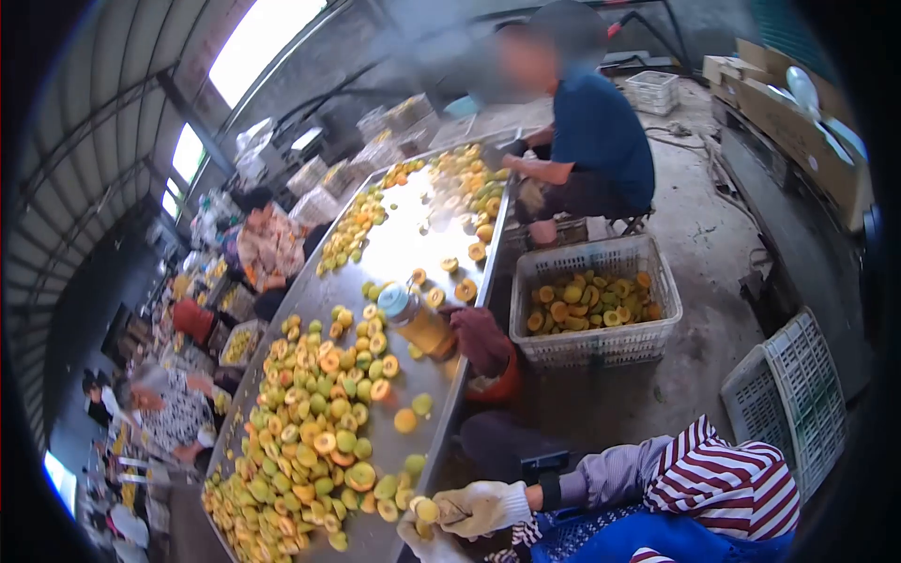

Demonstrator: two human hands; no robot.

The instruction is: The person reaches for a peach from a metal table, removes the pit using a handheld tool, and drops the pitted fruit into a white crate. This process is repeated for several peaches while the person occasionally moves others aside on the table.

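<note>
1. Striped sleeve (723,479), nearest the viewpoint, leads to the gloved right hand (483,509). Its fingers bend against a stone-fruit piece (426,510); from where I stand, I cannot tell whether they clasp it or conceal a tool.
2. The gloved left hand (430,546) grips that piece from below, at the table's near end, presumably to steady it.
3. Stone-fruit halves (314,436) lie heaped just beyond, likely for short reach.
4. A blue-lidded jar (427,330) of amber liquid stands among scattered halves near the long edge, probably for easy access. Beside the table, a maroon cloth (483,340) drapes over a red bucket (504,377).
5. A white plastic crate (601,354) on the concrete floor (690,281) contains further halves.
6. Surface: metal table (380,249), raised rim, strong glare toward the far end.
7. Room: a seated co-worker (601,141) in dark blue, ribbed curved roof (75,113), bright window (258,47).
</note>
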